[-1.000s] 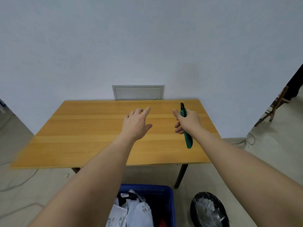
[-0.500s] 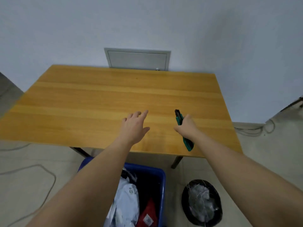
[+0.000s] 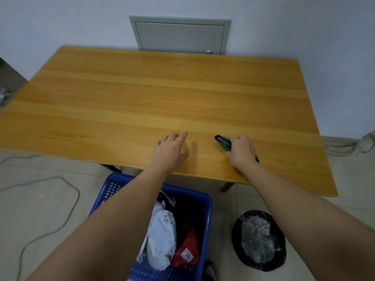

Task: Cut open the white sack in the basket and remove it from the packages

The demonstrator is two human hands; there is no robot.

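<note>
Your left hand [image 3: 169,150] is spread open with nothing in it, hovering low over the desk [image 3: 142,98] near its front edge; whether the fingertips touch the wood you cannot tell from here. Your right hand [image 3: 241,150], further along the same front edge, is closed around a green and black utility knife [image 3: 223,141]. Its dark tip sticks out toward the middle of the desk and the tail end shows behind your wrist. Whether the blade is out is too small to make out.

On the floor to the left, a loose grey cable [image 3: 50,199] curls across the tiles. Just below the desk's front edge, partly under your left forearm, sits the blue basket [image 3: 208,207]. Inside it you can see the white sack [image 3: 162,232] with a small printed label, and a red package [image 3: 187,250] pressed against its right side. To the right of the basket stands a round bin [image 3: 259,240] lined with a black bag and holding crumpled clear plastic.

As for progress, you look to be at the very start. You have the cutting tool in hand, but the sack lies in the basket, apparently uncut. Lifting it out, slitting it and pulling it off the packages are all left to do.
</note>
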